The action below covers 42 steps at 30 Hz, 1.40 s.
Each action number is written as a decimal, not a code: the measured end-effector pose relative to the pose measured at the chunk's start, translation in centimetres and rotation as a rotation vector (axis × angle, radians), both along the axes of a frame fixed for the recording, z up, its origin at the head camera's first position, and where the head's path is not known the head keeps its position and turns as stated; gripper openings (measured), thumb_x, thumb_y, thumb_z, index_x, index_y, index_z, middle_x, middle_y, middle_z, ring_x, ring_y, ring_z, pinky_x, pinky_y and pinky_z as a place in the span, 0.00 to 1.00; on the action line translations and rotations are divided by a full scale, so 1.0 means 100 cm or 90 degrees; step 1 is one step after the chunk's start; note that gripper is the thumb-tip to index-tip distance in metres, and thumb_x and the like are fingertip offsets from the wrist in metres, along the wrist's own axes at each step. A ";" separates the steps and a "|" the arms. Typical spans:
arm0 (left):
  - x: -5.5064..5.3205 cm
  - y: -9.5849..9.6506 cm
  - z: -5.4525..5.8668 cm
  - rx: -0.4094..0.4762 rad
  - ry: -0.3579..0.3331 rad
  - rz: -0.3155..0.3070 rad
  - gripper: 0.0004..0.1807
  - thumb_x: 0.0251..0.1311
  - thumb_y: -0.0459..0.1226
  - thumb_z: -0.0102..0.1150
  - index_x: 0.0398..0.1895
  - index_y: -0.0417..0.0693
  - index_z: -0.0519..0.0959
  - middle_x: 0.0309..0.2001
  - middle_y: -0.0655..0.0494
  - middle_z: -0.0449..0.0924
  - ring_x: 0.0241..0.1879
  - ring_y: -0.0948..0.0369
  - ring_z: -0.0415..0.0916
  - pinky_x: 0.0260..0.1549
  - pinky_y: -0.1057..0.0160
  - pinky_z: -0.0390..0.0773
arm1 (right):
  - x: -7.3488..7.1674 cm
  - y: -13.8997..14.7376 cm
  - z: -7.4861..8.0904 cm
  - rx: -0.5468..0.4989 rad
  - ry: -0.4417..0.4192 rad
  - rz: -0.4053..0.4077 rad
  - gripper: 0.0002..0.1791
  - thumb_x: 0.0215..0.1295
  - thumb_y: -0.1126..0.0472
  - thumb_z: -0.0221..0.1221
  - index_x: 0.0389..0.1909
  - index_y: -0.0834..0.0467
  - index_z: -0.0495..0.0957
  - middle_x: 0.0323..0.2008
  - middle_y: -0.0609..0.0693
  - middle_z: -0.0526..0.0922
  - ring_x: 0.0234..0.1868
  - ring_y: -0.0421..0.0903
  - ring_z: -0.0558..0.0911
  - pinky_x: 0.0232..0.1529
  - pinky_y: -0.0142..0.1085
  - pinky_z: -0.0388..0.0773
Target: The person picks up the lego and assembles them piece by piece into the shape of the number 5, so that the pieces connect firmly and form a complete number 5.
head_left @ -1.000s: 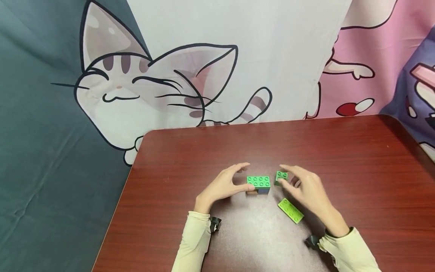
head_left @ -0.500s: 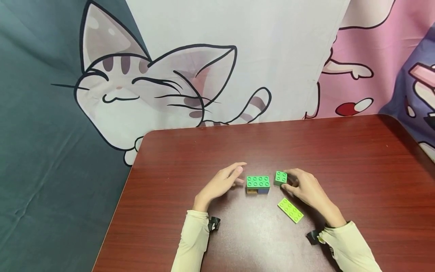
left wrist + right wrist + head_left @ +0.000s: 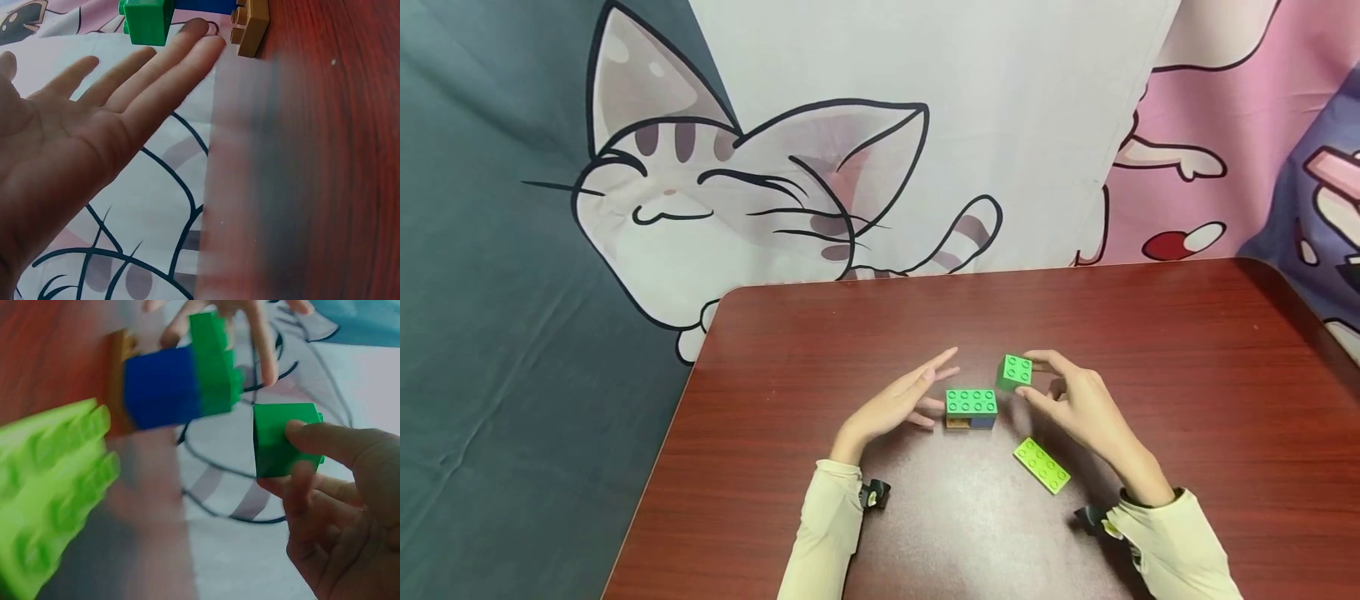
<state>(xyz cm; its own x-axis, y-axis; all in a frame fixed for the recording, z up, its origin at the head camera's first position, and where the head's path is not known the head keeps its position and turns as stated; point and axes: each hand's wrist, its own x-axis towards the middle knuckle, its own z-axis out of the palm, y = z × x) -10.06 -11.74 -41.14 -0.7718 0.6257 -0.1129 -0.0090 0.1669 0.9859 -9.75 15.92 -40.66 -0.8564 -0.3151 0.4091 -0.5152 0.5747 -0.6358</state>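
My right hand (image 3: 1078, 408) pinches a small square green toy brick (image 3: 1017, 369) between thumb and fingers, behind and right of a brick stack. In the right wrist view the thumb lies on one side of this green brick (image 3: 284, 440). The stack has a long green brick (image 3: 972, 402) on top, a blue brick (image 3: 161, 387) under it and a brown-orange brick (image 3: 253, 28) at the bottom. My left hand (image 3: 895, 404) is held with its fingers extended just left of the stack and holds nothing. In the left wrist view its palm (image 3: 69, 144) shows, fingertips close by the stack.
A lime-green brick (image 3: 1042, 465) lies at a slant on the brown table (image 3: 775, 500), in front of my right hand. Behind the table hangs a cloth (image 3: 1037, 125) with cartoon cats. A dark device (image 3: 875, 495) is strapped at the left wrist.
My right hand has taken hold of the small green brick and raised it off the table. The left hand has drawn its thumb away from the stack and straightened its fingers.
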 end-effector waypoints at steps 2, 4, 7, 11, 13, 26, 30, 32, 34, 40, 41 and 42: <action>-0.001 -0.001 -0.001 0.023 -0.012 -0.004 0.27 0.69 0.59 0.24 0.71 0.76 0.46 0.70 0.52 0.53 0.51 0.51 0.75 0.39 0.48 0.77 | 0.001 -0.006 0.007 -0.021 -0.008 0.011 0.25 0.46 0.67 0.70 0.47 0.58 0.74 0.36 0.52 0.82 0.13 0.32 0.67 0.15 0.27 0.64; -0.001 -0.002 -0.002 0.041 -0.022 -0.006 0.26 0.69 0.58 0.24 0.71 0.78 0.45 0.71 0.51 0.52 0.51 0.51 0.74 0.39 0.47 0.77 | 0.002 -0.011 0.013 -0.039 -0.020 0.027 0.25 0.45 0.67 0.71 0.45 0.58 0.73 0.36 0.52 0.82 0.11 0.32 0.66 0.14 0.27 0.64; -0.001 -0.002 -0.002 0.054 -0.037 -0.010 0.26 0.69 0.59 0.23 0.70 0.82 0.44 0.71 0.51 0.51 0.51 0.51 0.74 0.40 0.46 0.77 | 0.003 -0.018 0.018 -0.045 -0.024 0.044 0.24 0.46 0.67 0.71 0.44 0.58 0.73 0.36 0.52 0.81 0.12 0.32 0.68 0.15 0.28 0.67; -0.001 -0.001 -0.002 0.062 -0.045 -0.020 0.25 0.70 0.58 0.24 0.70 0.81 0.45 0.70 0.53 0.53 0.50 0.50 0.75 0.41 0.44 0.76 | 0.003 -0.026 0.019 -0.038 -0.013 0.070 0.24 0.46 0.67 0.71 0.44 0.58 0.72 0.37 0.51 0.83 0.21 0.38 0.78 0.21 0.31 0.74; -0.001 0.000 -0.002 0.065 -0.047 -0.024 0.26 0.70 0.58 0.25 0.70 0.78 0.46 0.70 0.53 0.54 0.50 0.49 0.75 0.41 0.44 0.75 | 0.002 -0.030 0.018 -0.039 -0.003 0.087 0.24 0.46 0.67 0.71 0.43 0.58 0.71 0.37 0.51 0.83 0.28 0.42 0.82 0.24 0.32 0.76; 0.000 -0.002 -0.004 0.081 -0.063 -0.025 0.25 0.71 0.54 0.27 0.71 0.75 0.49 0.69 0.52 0.55 0.50 0.48 0.75 0.41 0.43 0.75 | 0.000 -0.042 0.008 -0.014 0.009 0.151 0.21 0.48 0.64 0.70 0.43 0.57 0.73 0.33 0.50 0.84 0.14 0.31 0.68 0.17 0.28 0.67; 0.000 -0.002 -0.004 0.079 -0.059 -0.040 0.25 0.73 0.50 0.29 0.71 0.71 0.50 0.69 0.54 0.55 0.52 0.49 0.74 0.43 0.44 0.74 | 0.000 -0.044 0.007 0.003 0.015 0.146 0.21 0.49 0.62 0.70 0.43 0.56 0.74 0.32 0.48 0.84 0.11 0.29 0.59 0.14 0.27 0.62; 0.000 -0.003 -0.004 0.079 -0.061 -0.042 0.25 0.73 0.49 0.32 0.71 0.69 0.52 0.69 0.56 0.56 0.52 0.49 0.73 0.44 0.44 0.74 | -0.001 -0.045 0.006 0.006 0.022 0.144 0.21 0.49 0.62 0.70 0.43 0.56 0.74 0.32 0.48 0.84 0.12 0.29 0.59 0.13 0.27 0.62; 0.000 -0.003 -0.004 0.081 -0.066 -0.038 0.25 0.72 0.48 0.35 0.71 0.68 0.54 0.68 0.56 0.57 0.52 0.49 0.73 0.44 0.44 0.74 | -0.001 -0.045 0.005 0.008 0.028 0.143 0.21 0.48 0.62 0.70 0.44 0.56 0.75 0.31 0.47 0.84 0.12 0.29 0.59 0.13 0.27 0.62; -0.002 -0.002 -0.006 0.086 -0.062 -0.017 0.24 0.72 0.43 0.40 0.70 0.63 0.58 0.65 0.55 0.62 0.51 0.49 0.73 0.42 0.44 0.75 | 0.000 -0.049 0.005 0.011 0.032 0.141 0.21 0.49 0.62 0.70 0.45 0.57 0.76 0.28 0.45 0.82 0.12 0.32 0.63 0.14 0.27 0.63; -0.002 -0.002 -0.006 0.087 -0.057 -0.014 0.24 0.72 0.43 0.40 0.70 0.62 0.59 0.65 0.56 0.63 0.52 0.49 0.73 0.42 0.43 0.75 | -0.001 -0.049 0.005 0.012 0.032 0.143 0.21 0.49 0.62 0.70 0.45 0.57 0.76 0.28 0.45 0.82 0.12 0.32 0.63 0.15 0.27 0.64; -0.002 -0.002 -0.007 0.087 -0.054 -0.010 0.24 0.71 0.42 0.41 0.69 0.62 0.60 0.65 0.57 0.63 0.52 0.50 0.73 0.41 0.44 0.75 | -0.001 -0.050 0.005 0.014 0.032 0.144 0.21 0.50 0.62 0.69 0.45 0.56 0.76 0.28 0.45 0.82 0.13 0.33 0.64 0.15 0.27 0.64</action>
<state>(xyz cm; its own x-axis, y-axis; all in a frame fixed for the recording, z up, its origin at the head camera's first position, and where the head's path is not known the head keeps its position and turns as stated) -10.27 -11.94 -41.83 -0.7532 0.6515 -0.0910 -0.0922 0.0325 0.9952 -9.82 10.90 -40.21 -0.7413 -0.5065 0.4404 -0.6636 0.4546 -0.5941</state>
